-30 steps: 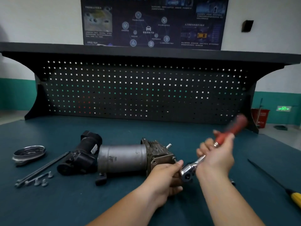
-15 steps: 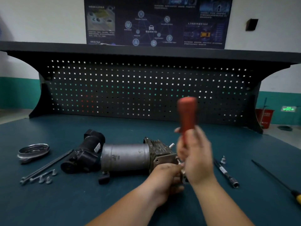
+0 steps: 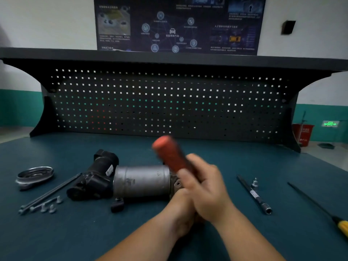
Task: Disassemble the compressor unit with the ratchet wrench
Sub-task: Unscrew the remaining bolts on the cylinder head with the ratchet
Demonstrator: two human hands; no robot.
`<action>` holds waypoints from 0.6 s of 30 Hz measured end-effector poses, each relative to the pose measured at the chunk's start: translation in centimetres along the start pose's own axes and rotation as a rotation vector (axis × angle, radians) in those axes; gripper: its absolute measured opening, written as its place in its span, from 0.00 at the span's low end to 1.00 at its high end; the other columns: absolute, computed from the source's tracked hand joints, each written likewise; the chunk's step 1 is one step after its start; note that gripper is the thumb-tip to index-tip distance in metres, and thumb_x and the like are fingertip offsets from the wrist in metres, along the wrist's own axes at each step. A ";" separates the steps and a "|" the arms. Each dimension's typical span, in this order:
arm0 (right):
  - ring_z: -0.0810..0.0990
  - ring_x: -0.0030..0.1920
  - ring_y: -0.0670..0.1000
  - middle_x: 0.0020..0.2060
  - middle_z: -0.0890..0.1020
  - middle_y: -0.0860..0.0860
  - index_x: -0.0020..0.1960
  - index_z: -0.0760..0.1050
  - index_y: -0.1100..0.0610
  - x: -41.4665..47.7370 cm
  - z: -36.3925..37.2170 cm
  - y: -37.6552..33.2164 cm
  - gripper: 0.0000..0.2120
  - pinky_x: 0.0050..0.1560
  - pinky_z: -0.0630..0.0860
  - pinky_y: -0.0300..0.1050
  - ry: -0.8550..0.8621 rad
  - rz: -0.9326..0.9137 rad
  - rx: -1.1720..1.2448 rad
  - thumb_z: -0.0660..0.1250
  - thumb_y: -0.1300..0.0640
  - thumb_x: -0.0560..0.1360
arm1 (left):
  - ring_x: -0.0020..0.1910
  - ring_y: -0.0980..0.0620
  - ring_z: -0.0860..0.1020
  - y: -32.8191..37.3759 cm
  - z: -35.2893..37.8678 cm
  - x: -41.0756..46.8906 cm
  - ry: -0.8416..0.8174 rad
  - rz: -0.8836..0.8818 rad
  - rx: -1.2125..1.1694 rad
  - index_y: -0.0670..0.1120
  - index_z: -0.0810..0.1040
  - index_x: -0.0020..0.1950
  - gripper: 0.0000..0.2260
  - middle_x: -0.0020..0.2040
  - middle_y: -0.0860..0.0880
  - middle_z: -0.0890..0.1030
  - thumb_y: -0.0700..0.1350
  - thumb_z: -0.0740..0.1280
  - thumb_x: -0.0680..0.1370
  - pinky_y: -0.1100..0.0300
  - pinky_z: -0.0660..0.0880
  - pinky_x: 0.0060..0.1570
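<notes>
Gripping the ratchet (image 3: pixel 170 157) by its red handle, the right hand (image 3: pixel 206 191) is curling its fingers round it, and the blurred handle is tilting up and left above the right end of the compressor (image 3: pixel 141 180). The compressor is lying on its side on the bench (image 3: pixel 94 240). The left hand (image 3: pixel 179 209) is sitting at that same end, touching the right hand and mostly hidden under it, so its grip cannot be told. A ring (image 3: pixel 34 176), rods (image 3: pixel 50 193) and screws (image 3: pixel 47 208) are lying to the left. A bar (image 3: pixel 254 194), an upright bit (image 3: pixel 254 182) and a screwdriver (image 3: pixel 320 206) are lying to the right.
</notes>
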State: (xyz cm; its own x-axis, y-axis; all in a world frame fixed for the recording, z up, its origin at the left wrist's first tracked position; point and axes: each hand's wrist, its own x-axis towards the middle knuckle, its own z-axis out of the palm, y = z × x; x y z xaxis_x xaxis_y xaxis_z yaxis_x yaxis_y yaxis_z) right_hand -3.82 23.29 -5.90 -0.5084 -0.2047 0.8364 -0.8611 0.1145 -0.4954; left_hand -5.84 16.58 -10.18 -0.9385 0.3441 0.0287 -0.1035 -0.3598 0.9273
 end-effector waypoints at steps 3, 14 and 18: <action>0.64 0.26 0.39 0.24 0.69 0.42 0.37 0.73 0.51 0.2 -0.1 -0.2 0.12 0.28 0.61 0.34 0.116 0.062 0.030 0.62 0.43 0.72 | 0.28 0.56 0.75 0.2 0.1 -0.1 0.003 -0.032 0.047 0.45 0.78 0.37 0.05 0.30 0.50 0.77 0.44 0.65 0.71 0.63 0.71 0.31; 0.57 0.18 0.43 0.19 0.60 0.44 0.36 0.69 0.53 1.2 -4.1 1.8 0.20 0.20 0.56 0.34 1.069 0.550 0.734 0.53 0.42 0.80 | 0.21 0.61 0.72 0.1 0.3 0.1 0.015 -0.101 0.134 0.47 0.74 0.36 0.12 0.24 0.56 0.74 0.46 0.64 0.79 0.66 0.71 0.28; 0.62 0.22 0.39 0.22 0.67 0.42 0.39 0.73 0.52 0.5 -1.0 0.4 0.13 0.24 0.60 0.33 0.293 0.146 0.294 0.60 0.43 0.73 | 0.24 0.59 0.74 0.0 0.3 0.1 -0.005 -0.085 0.065 0.46 0.74 0.37 0.09 0.26 0.54 0.73 0.43 0.64 0.77 0.66 0.71 0.28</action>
State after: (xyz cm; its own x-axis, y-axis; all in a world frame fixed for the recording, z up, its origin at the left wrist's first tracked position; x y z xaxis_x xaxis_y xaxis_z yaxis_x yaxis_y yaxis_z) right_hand -4.41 24.21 -5.38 -0.6417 0.0822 0.7625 -0.7630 -0.1688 -0.6239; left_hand -5.79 16.89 -10.01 -0.9257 0.3749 -0.0491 -0.1608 -0.2726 0.9486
